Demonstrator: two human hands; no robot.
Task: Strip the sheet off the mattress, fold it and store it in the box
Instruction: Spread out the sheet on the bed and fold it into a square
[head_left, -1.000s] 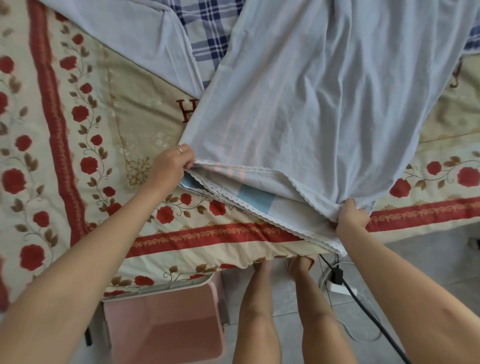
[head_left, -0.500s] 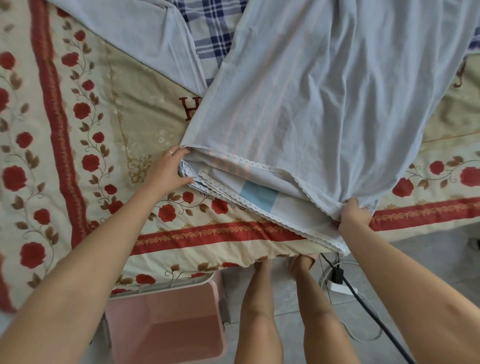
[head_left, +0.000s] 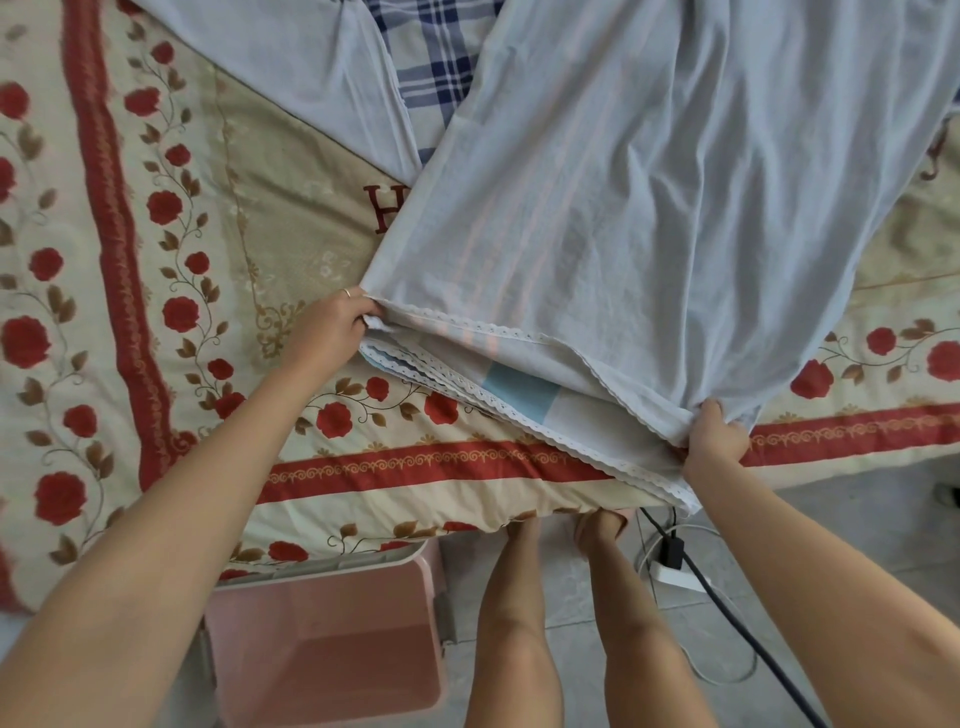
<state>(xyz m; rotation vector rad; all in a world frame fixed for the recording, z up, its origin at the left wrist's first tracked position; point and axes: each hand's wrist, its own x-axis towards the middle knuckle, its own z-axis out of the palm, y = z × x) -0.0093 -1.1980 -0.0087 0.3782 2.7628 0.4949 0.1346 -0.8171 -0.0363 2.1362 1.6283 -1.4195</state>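
Note:
A pale blue sheet (head_left: 649, 208) with a white lace hem lies doubled over on the mattress (head_left: 156, 260), which has a cream cover with red roses. My left hand (head_left: 337, 322) pinches the stacked hem corners at the sheet's near left. At the near right corner, over the mattress edge, my right hand (head_left: 714, 436) grips the bunched layers. Between the two hands the hem layers lie slightly fanned, with a light blue patch showing. An open pink box (head_left: 322, 649) stands on the floor below the mattress edge, left of my legs.
A blue plaid cloth (head_left: 436, 57) shows at the far middle under the sheet. On the tiled floor to the right lie a white power strip (head_left: 670, 571) with a black plug and a dark cable running toward the lower right. My bare legs stand against the mattress edge.
My left hand opened flat on the hem corner half a second ago and now pinches it again. The right hand has kept its grip and barely moved.

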